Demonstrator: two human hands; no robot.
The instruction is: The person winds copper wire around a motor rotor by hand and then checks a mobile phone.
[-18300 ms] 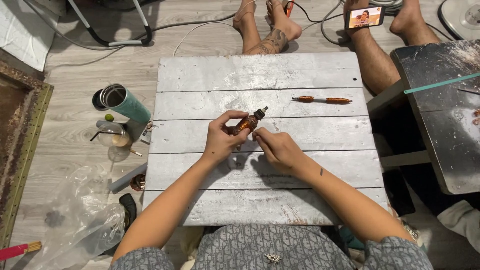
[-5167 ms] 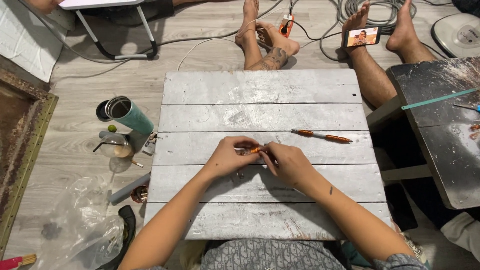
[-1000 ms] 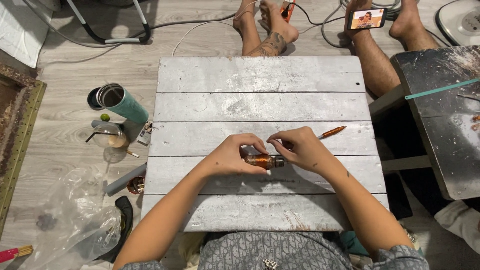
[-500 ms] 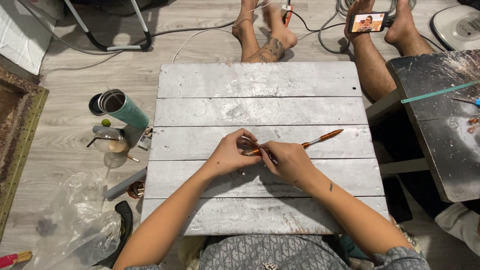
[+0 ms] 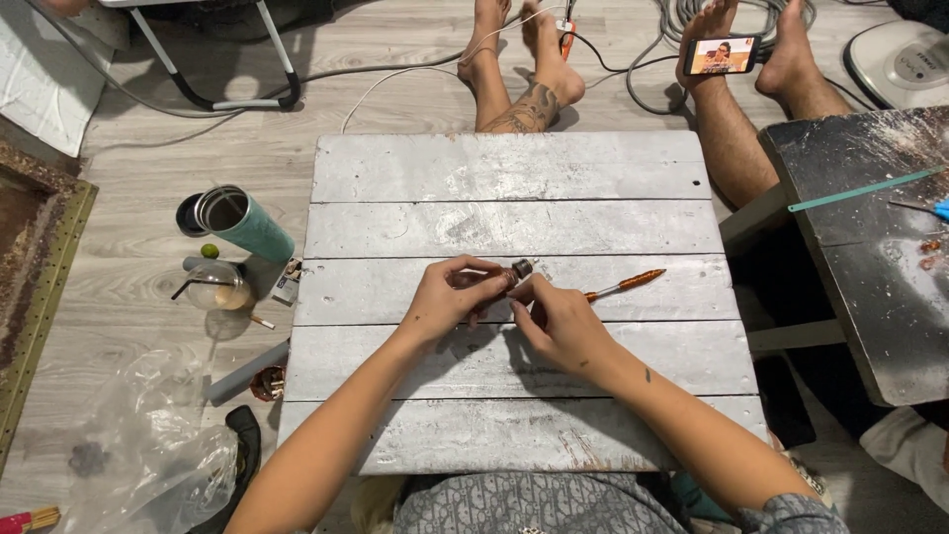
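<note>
Over the middle of a whitewashed plank table (image 5: 494, 188), my left hand (image 5: 447, 299) grips a small brown bottle (image 5: 512, 272), whose metal end points up and to the right. My right hand (image 5: 554, 318) meets it from the right, fingertips pinching at the bottle's lower part. An orange pen-like tool (image 5: 627, 285) lies on the planks just right of my right hand, and my right hand is not touching it. Most of the bottle's body is hidden by my fingers.
A teal tumbler (image 5: 242, 222), a glass cup with a straw (image 5: 213, 287) and a clear plastic bag (image 5: 138, 465) sit on the floor at left. Other people's bare feet and legs (image 5: 529, 94), a lit phone (image 5: 722, 54) and cables lie beyond the table. A dark worktable (image 5: 870, 247) stands at right.
My hands have shifted slightly up the table with the bottle. The bottle has turned from lying flat to pointing up-right, and the orange tool now lies free beside my right hand.
</note>
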